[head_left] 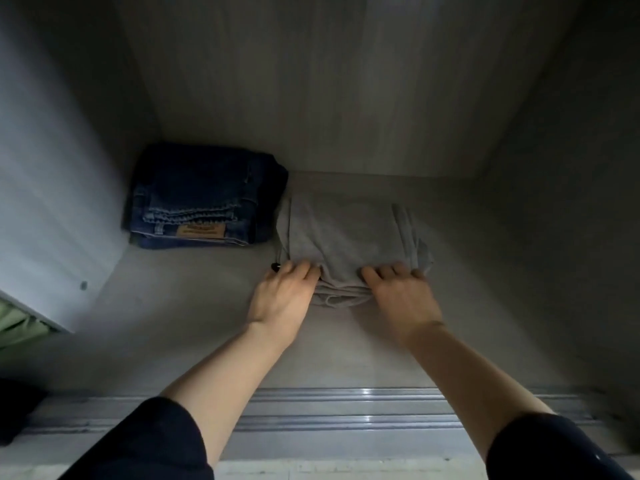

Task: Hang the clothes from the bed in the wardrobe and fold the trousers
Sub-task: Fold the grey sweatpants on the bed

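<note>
Loc: home, inside a wardrobe (194, 306) compartment. Evidence: pale wood-grain back panel (346, 98) behind folded jeans (204, 199); folded grey trousers (346, 233) just R of jeans; metal sliding-door track (346, 410) in front of jeans, nr the opening; side walls (52, 168) L and R of jeans.

Wardrobe shelf (173, 306) carries folded grey trousers (346, 237) at centre, their near edge gripped by left hand (282, 296) and right hand (401, 296) with curled fingers (391, 270), folded blue jeans (201, 199) stacked just beside at left, metal door track (346, 410) along the front.
</note>
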